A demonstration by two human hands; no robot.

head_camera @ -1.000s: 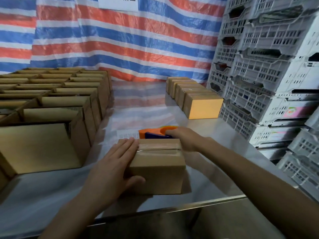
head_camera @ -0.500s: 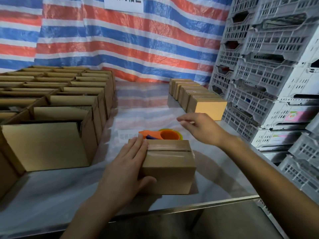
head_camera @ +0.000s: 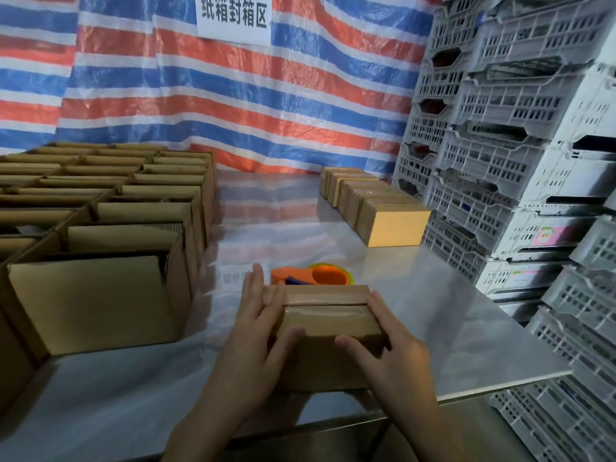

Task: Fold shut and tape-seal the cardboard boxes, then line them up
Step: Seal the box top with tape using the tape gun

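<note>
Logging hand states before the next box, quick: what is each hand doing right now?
Left hand: open, straight fingers pressing the left end of the taped box.
Right hand: open, fingers resting on its right end.

Brown box (head_camera: 328, 323), orange tape dispenser (head_camera: 328, 276), tarp (head_camera: 233, 105) w/ red/blue/white stripes, grey crates (head_camera: 500, 161).
</note>
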